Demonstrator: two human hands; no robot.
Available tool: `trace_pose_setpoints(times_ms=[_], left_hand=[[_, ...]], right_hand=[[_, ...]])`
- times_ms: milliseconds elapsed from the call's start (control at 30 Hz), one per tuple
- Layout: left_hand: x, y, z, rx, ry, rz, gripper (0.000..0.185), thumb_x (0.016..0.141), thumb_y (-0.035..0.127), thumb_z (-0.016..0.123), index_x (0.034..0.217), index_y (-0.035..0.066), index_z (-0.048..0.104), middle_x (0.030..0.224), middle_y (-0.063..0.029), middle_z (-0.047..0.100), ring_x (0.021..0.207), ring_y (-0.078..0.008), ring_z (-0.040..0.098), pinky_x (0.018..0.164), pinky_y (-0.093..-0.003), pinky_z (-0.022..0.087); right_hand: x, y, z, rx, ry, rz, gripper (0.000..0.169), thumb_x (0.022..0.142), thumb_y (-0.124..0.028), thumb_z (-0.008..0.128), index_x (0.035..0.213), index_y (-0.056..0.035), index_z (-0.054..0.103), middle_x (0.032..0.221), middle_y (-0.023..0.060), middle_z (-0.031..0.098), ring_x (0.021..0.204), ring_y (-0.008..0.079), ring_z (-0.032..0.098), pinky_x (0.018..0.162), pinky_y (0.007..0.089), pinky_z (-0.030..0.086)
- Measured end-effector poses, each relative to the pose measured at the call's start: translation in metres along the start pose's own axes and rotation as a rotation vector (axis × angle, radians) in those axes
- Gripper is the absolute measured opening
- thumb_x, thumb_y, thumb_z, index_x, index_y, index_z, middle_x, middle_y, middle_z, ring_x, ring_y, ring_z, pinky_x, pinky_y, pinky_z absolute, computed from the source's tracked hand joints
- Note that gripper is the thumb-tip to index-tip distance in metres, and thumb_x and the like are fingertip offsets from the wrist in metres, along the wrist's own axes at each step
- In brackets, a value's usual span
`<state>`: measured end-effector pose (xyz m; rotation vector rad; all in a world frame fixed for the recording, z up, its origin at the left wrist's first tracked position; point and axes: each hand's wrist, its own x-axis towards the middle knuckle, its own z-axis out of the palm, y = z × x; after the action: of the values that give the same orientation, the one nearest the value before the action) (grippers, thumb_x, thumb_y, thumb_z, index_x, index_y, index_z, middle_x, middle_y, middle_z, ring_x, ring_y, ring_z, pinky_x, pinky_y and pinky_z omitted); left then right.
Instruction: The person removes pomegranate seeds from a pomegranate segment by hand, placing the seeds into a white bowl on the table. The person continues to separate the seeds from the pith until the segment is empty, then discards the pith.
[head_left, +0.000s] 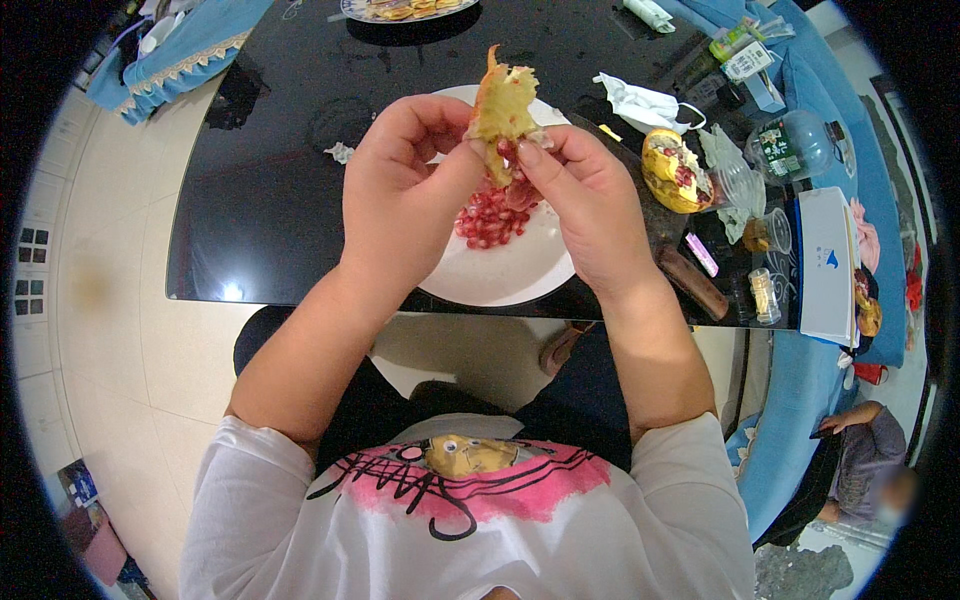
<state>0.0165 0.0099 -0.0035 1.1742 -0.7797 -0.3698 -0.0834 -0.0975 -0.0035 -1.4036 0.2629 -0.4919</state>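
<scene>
A torn piece of pomegranate (506, 105), yellowish inside with orange rind along one edge, is held up between both hands. My left hand (412, 172) pinches its left side between thumb and fingers. On the other side, my right hand (589, 195) has its thumb against a few red seeds on the piece. Below the hands lies a white plate (517, 277) bearing a heap of loose red pomegranate seeds (491, 221). My hands cover part of the plate's rim.
Right of the plate sit a pomegranate chunk (675, 172), a cleaver-like knife with a brown handle (691, 283), a white face mask (649, 105), a plastic bottle (795, 146) and a white box (825, 262). A patterned plate of food (409, 9) is at the back. Another person (862, 457) sits lower right.
</scene>
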Motion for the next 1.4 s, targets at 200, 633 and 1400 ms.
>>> trace_pose_setpoints(times_ms=[200,633,1400], left_hand=[[-0.001,-0.001,-0.003,-0.023,-0.027,-0.048,0.02,0.078,0.0,0.055,0.097,-0.002,0.051,0.088,-0.0068,0.057,0.078,-0.0113,0.055,0.068,-0.0225,0.047],[0.0,-0.001,-0.002,-0.349,-0.01,-0.286,0.019,0.078,-0.002,0.049,0.098,-0.001,0.05,0.092,-0.0086,0.056,0.078,-0.0151,0.056,0.065,-0.026,0.048],[0.008,0.002,-0.007,-0.371,0.022,-0.321,0.016,0.077,0.0,0.053,0.093,0.0,0.051,0.086,-0.0069,0.056,0.074,-0.0102,0.056,0.066,-0.0203,0.047]], right_hand=[[0.002,-0.004,-0.004,0.074,-0.017,0.126,0.017,0.086,-0.018,0.051,0.092,-0.0021,0.053,0.086,0.0031,0.058,0.076,0.007,0.055,0.07,0.021,0.044],[0.005,0.001,-0.002,0.018,0.056,-0.083,0.019,0.081,-0.016,0.058,0.089,-0.0002,0.053,0.075,0.0021,0.057,0.066,0.0061,0.053,0.059,0.0187,0.044],[0.004,-0.001,-0.003,-0.037,0.071,-0.087,0.021,0.08,-0.013,0.058,0.094,0.0014,0.052,0.08,0.0044,0.058,0.071,0.0075,0.054,0.063,0.0204,0.045]])
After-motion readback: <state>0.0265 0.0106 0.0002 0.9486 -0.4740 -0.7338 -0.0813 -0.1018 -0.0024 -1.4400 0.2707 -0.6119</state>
